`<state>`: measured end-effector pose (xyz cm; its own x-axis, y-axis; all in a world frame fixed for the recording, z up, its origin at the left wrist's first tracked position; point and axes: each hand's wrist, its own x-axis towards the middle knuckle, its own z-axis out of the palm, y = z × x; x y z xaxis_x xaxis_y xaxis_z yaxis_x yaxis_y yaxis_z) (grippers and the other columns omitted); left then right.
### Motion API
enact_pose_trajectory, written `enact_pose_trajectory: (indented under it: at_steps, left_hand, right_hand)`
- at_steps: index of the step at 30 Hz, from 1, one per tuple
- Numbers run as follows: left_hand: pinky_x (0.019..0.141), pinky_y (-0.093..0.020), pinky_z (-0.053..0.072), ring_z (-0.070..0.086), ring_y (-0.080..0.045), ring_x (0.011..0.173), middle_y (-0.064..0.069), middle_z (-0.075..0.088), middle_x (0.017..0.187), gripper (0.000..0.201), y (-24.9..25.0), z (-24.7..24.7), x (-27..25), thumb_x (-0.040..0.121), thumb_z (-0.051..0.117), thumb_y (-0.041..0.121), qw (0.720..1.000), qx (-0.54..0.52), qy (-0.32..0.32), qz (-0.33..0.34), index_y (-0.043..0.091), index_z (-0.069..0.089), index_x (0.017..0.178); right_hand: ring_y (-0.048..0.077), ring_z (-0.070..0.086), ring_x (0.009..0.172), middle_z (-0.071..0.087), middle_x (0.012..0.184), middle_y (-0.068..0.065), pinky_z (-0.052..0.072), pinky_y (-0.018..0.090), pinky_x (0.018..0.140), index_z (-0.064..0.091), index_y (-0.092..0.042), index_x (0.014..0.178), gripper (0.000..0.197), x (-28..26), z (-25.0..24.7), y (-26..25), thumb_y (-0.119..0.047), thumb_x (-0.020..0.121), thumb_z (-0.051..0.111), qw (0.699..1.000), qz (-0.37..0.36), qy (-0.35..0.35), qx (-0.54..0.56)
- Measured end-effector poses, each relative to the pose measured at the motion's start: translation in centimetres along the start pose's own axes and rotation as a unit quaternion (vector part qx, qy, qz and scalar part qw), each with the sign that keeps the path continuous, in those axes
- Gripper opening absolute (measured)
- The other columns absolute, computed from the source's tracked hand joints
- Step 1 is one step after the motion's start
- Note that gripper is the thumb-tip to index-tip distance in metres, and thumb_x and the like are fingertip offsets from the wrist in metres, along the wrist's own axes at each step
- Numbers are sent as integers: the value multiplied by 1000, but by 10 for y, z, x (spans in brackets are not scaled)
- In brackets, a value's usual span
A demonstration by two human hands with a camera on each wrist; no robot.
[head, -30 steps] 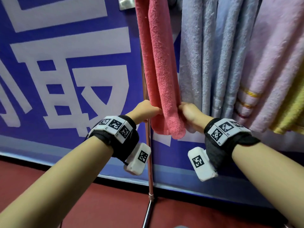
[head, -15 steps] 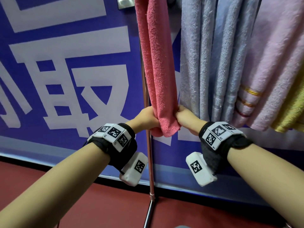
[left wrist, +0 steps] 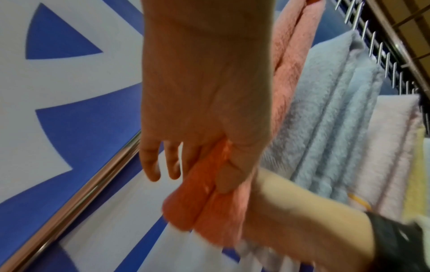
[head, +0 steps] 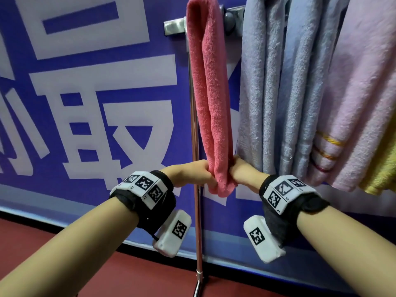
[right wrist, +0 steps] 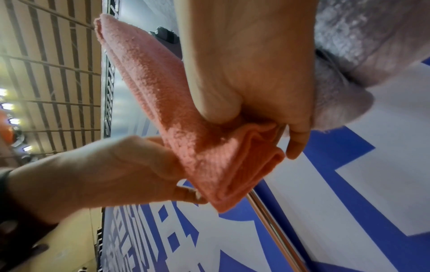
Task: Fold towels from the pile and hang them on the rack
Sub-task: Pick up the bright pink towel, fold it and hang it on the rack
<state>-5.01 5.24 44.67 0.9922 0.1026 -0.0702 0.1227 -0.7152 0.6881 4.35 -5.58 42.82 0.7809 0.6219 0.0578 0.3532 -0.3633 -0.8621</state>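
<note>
A folded coral-pink towel (head: 209, 93) hangs over the metal rack bar (head: 174, 26) at the top of the head view. Its lower end is held from both sides. My left hand (head: 202, 175) pinches that end from the left, thumb on the cloth (left wrist: 224, 176). My right hand (head: 235, 168) grips it from the right, thumb pressed into the folded layers (right wrist: 218, 112). The towel's doubled hem (right wrist: 232, 176) sticks out just below both hands. Most of the fingers are hidden behind the towel in the head view.
The rack's chrome upright pole (head: 196, 211) runs down just behind the towel. Light blue towels (head: 278, 93), a pale pink one (head: 353, 103) and a yellow one (head: 383, 174) hang close on the right. A blue and white banner (head: 85, 103) stands behind, above a red floor (head: 64, 264).
Both hands have slid down the pink towel toward its lower end, still holding it. The view has tilted up, so the rack bar and the towel's fold over it now show.
</note>
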Motion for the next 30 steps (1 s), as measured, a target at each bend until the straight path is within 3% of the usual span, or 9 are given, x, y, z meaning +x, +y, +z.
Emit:
enact_pose_trajectory:
  at_steps: [4,8,12,14,16,19,23,26,30]
  left_hand:
    - [98,-35,46,63,-16,100,-4,68,102,31,26,-36,-7,72,58,22,997,-64,43,30,13,66,100]
    - [62,-20,50,61,-7,59,2,63,66,8,81,-75,-13,83,51,8,945,-204,208,150,10,58,84]
    - [53,-19,48,57,-11,60,-3,58,74,18,128,-107,-16,72,50,9,874,-258,330,245,13,55,89]
    - [50,-17,43,53,-7,56,1,55,73,30,144,-119,-20,63,48,10,846,-245,393,263,14,57,92]
    - [53,-17,43,55,-7,67,-1,60,92,50,153,-130,-21,68,48,6,823,-240,433,278,12,55,117]
    - [62,-17,49,60,-13,94,-7,53,125,67,158,-145,-24,77,43,-11,797,-119,516,289,17,41,137]
    - [85,-32,49,52,-20,103,-9,48,126,74,167,-157,-30,68,33,-18,754,218,549,286,14,46,134]
    - [82,-45,48,54,-31,103,-13,49,123,58,172,-157,-30,75,33,-11,728,327,543,260,11,51,125]
    - [75,-41,46,53,-30,96,-17,52,114,34,173,-164,-30,78,43,-5,708,334,555,283,5,59,106]
  right_hand:
    - [21,51,100,54,125,19,44,34,94,40,0,130,37,-4,-9,-16,-5,93,45,997,-26,49,50]
    - [26,58,100,59,112,10,47,33,84,37,-9,129,51,-14,-24,-62,-13,81,56,988,-122,90,34]
    - [23,60,95,62,107,5,49,35,88,47,-16,124,71,-22,-39,-115,-31,55,50,958,-230,132,106]
    - [24,59,106,61,116,6,46,42,97,48,-19,123,72,-24,-45,-135,-41,54,50,938,-286,156,119]
    - [21,54,118,56,127,7,41,41,104,44,-18,131,74,-26,-49,-152,-41,61,49,927,-318,178,93]
    - [23,48,125,47,138,8,39,40,106,33,-11,140,81,-30,-53,-171,-38,67,54,922,-326,203,39]
    - [26,45,128,36,147,11,36,34,106,16,-4,146,90,-27,-56,-175,-26,76,70,932,-291,211,-32]
    - [30,41,130,30,148,14,33,37,109,11,-3,148,95,-22,-57,-173,-20,76,71,932,-272,231,-65]
    - [35,43,126,42,135,17,36,40,103,30,-3,131,65,-27,-59,-170,-28,82,65,929,-230,275,-91]
